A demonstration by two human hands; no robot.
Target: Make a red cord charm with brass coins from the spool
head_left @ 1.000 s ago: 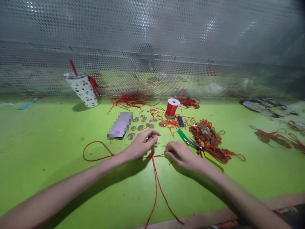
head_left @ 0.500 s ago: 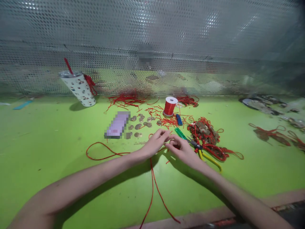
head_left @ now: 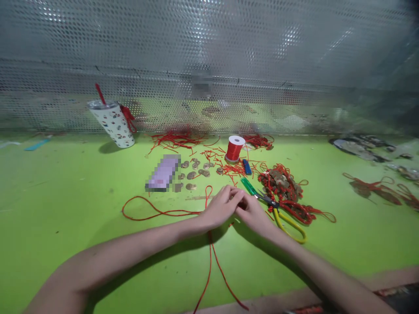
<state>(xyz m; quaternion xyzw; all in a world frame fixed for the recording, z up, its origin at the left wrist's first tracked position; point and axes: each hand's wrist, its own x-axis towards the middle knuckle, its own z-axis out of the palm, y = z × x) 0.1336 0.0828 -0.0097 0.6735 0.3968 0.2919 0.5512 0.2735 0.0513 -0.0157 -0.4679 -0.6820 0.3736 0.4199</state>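
Note:
Above the green table, my left hand (head_left: 220,208) and my right hand (head_left: 251,211) meet, their fingertips pinched together. Between them they grip part of a red cord (head_left: 163,213), though the fingers hide the gripped spot. One long loop of this cord lies to the left, a small loop pokes up behind my left hand, and two strands trail toward the front edge. Just right of my right hand lie scissors with a yellow handle (head_left: 291,233) and a green lighter (head_left: 248,186). Beside them is a heap of coins strung with red cord (head_left: 280,183).
Loose coins (head_left: 191,175) lie beside a blurred lilac rectangular object (head_left: 165,172). Behind are a red cord spool (head_left: 233,152), a blue lighter (head_left: 246,167) and cord scraps (head_left: 176,139). A patterned tumbler (head_left: 114,124) stands at the left, before a perforated clear sheet (head_left: 157,104).
My hands have drawn closer together and slightly lower, their fingertips now overlapping. The small loop behind my left hand shows more fully. The whole view has shifted slightly.

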